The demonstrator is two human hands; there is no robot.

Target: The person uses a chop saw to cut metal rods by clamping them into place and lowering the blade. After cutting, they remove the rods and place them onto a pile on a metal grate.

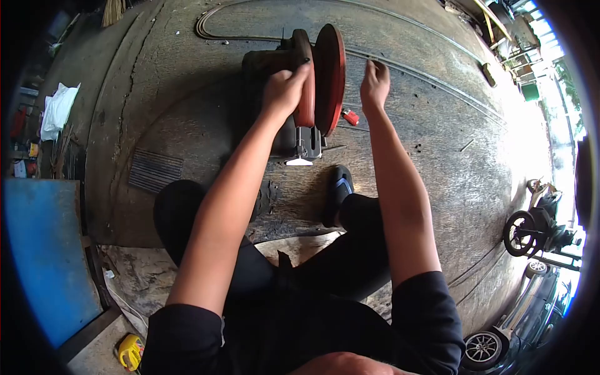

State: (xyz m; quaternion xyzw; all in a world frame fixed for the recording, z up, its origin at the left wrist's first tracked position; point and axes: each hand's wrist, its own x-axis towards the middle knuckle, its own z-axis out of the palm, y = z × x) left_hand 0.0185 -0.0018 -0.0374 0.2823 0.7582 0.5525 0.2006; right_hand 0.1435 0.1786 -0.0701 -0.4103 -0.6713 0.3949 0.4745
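A dark grinding machine (262,62) with a red rim-like guard (304,94) and a large red disc (331,78) stands on the floor in front of me. My left hand (285,92) rests against the guard's left side, its fingers curled and its thumb at the guard's edge. To the right of the disc, apart from it, my right hand (375,84) is raised with its fingers curled together; whatever is in them, if anything, is hidden. Below the guard sits a metal bracket (306,147). A small red object (350,117) lies on the floor by the disc.
A bundle of dark rods (156,170) lies left of my foot. Long bent rods (431,80) cross the floor behind the machine. A blue panel (47,256) and a yellow tape measure (130,352) are at left. A motorcycle (537,225) and a car (519,319) stand at right.
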